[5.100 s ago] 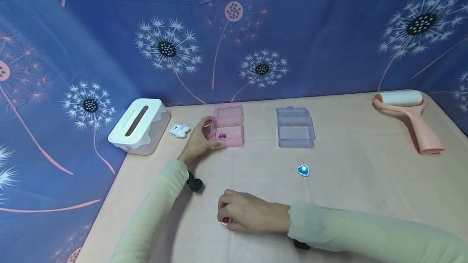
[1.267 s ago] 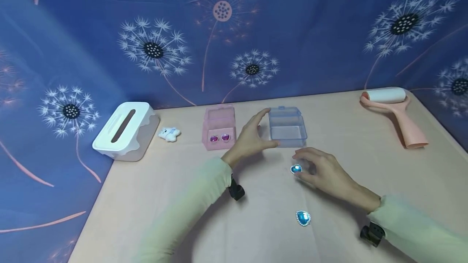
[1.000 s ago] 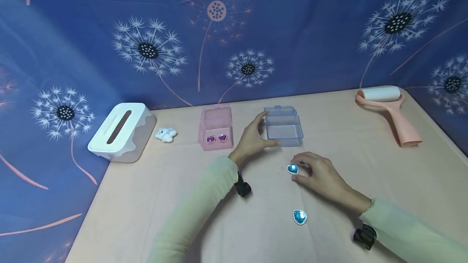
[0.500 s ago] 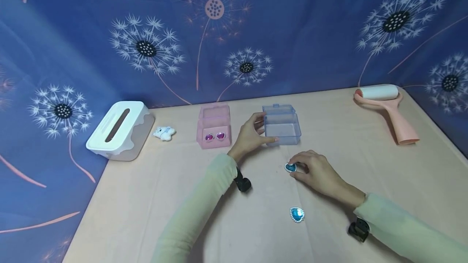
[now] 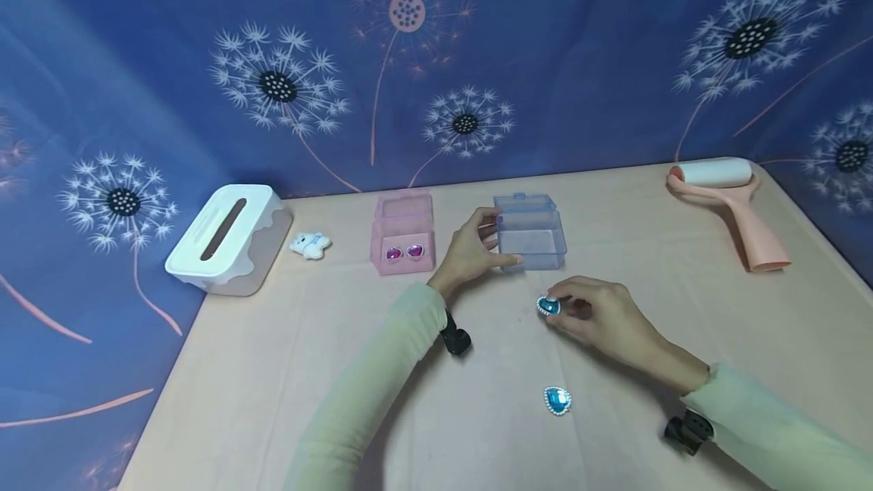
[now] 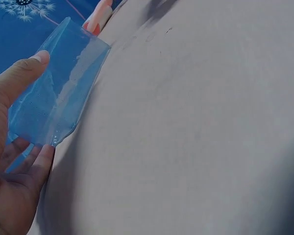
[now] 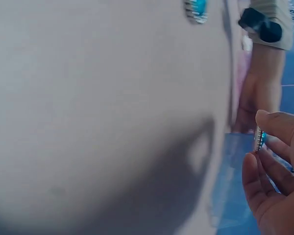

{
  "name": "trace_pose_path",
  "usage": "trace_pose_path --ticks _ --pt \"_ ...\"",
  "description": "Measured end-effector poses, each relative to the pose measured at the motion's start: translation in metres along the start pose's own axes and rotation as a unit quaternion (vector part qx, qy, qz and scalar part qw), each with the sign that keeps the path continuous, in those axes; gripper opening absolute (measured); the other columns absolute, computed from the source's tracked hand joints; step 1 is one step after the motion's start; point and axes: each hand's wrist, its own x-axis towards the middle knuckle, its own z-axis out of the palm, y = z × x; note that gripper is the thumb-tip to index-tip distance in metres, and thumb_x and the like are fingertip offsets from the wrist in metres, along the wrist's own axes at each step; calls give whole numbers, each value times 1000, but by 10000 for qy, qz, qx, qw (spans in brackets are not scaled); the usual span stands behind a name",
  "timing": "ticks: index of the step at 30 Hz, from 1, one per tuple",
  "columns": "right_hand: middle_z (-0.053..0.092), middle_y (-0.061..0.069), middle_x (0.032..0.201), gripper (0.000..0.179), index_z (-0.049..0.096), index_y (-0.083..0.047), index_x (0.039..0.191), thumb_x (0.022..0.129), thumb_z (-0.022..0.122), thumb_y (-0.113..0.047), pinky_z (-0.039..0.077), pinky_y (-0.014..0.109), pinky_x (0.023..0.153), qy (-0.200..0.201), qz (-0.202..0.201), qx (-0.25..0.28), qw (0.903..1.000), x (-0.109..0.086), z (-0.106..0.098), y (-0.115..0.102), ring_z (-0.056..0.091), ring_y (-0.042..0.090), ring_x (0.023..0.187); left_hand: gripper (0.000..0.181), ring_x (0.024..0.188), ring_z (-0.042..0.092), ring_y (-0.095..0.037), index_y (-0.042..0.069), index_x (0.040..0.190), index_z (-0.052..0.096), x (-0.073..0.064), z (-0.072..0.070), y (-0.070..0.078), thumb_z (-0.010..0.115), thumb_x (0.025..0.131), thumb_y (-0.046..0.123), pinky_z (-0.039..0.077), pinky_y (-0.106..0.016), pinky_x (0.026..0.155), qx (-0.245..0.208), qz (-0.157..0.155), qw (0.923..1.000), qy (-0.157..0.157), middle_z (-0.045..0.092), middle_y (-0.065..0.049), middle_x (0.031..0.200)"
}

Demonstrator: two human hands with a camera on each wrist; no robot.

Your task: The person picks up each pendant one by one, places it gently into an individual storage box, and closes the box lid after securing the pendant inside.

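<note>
Since the earliest frame, the left hand [image 5: 470,250] has gone from the pink box [image 5: 409,269] to the blue box [image 5: 532,241]. The right hand [image 5: 610,317] pinches a blue gem [image 5: 548,306] by its rim, just before that box, leaving its face exposed. Left thumb and fingers grip the box's side, seemingly to steady it, lid open. The second blue gem [image 5: 557,400] lies nearer the person; two magenta gems [image 5: 415,251] sit inside the pink box.

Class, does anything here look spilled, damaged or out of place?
Nothing stands out: no spill or damage shows. The pink box and blue box stand open. One blue gem lies loose on the table, hardly odd since the right hand pinches a similar one.
</note>
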Motion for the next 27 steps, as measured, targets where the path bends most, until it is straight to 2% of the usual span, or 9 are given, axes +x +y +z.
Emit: trace_pose_path --ticks 6,10,13,19,23,27 --pt "72 2 97 30 72 -10 96 70 84 -1 56 17 64 505 -332 115 9981 23 -16 -10 68 10 69 88 127 54 -27 8 140 41 -1 1 -4 88 66 4 52 -25 97 81 20 10000 -20 50 -15 138" --pt "72 5 97 29 73 -8 97 71 82 1 55 15 64 807 -254 176 9963 50 -27 -14 69 15 67 88 127 54 -25 10 141 41 -1 1 -4 88 67 5 52 -22 96 151 37 9999 -28 50 -12 138" --pt "72 7 98 25 73 -8 98 75 81 -2 56 17 65 863 -106 185 9960 71 -31 -13 69 18 68 88 128 53 -24 10 142 40 -1 0 -4 88 68 7 52 -22 96 210 70 9998 -29 50 -11 139" --pt "71 11 101 22 72 -5 100 79 79 -7 60 37 68 607 210 391 9972 98 -21 -3 69 26 81 89 130 52 -24 10 143 39 0 -2 -4 88 68 11 51 -23 99 229 26 9997 -27 48 -12 141" --pt "71 12 102 20 71 -4 100 82 77 -9 60 40 72 277 524 422 9974 108 -10 5 68 28 90 88 130 52 -23 13 142 40 1 -2 -4 88 68 12 50 -22 99 241 29 9997 -17 48 -10 141" --pt "71 16 102 19 70 -3 101 83 75 -10 60 43 74 -201 778 155 9967 115 1 11 69 31 91 86 129 53 -22 15 141 41 1 -1 -2 88 68 11 51 -21 98 185 8 9998 -25 50 -7 138"
